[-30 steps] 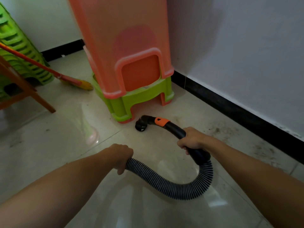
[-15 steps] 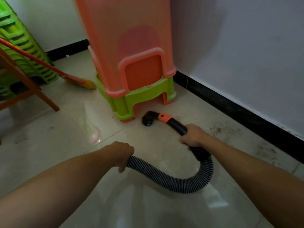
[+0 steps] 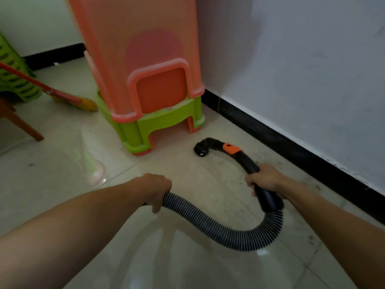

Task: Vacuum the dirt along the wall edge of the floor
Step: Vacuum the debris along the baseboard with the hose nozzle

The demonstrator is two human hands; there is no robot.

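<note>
Sliding rightward over the last 1 second, the vacuum nozzle (image 3: 201,150) has left the spot in front of the green stool (image 3: 145,130) and now sits past that stool's right leg, nearer the black skirting board (image 3: 291,142) at the foot of the wall (image 3: 312,69). Its mouth faces down at the floor (image 3: 187,257); whether it touches the tile or hangs just over it cannot be told. The grips have not changed: the right hand (image 3: 264,179) is wrapped round the black handle tube (image 3: 248,161) below its orange button (image 3: 230,148), and the left hand (image 3: 157,187) is clenched round the ribbed hose (image 3: 218,228), which sags in a loop between the 2 hands. The dirt (image 3: 312,185) shows as dark specks and smears on the tiles just beside the skirting board, mostly near the right hand and on past the wrist, so it looks untouched. The shift seems to mean the nozzle is being lined up with the wall edge, with the sweep along that strip not yet done, and it probably needs to come closer to the skirting board and back toward the person. An orange stool (image 3: 135,59) is stacked on the green one, and a broom (image 3: 83,102) lies at the left
</note>
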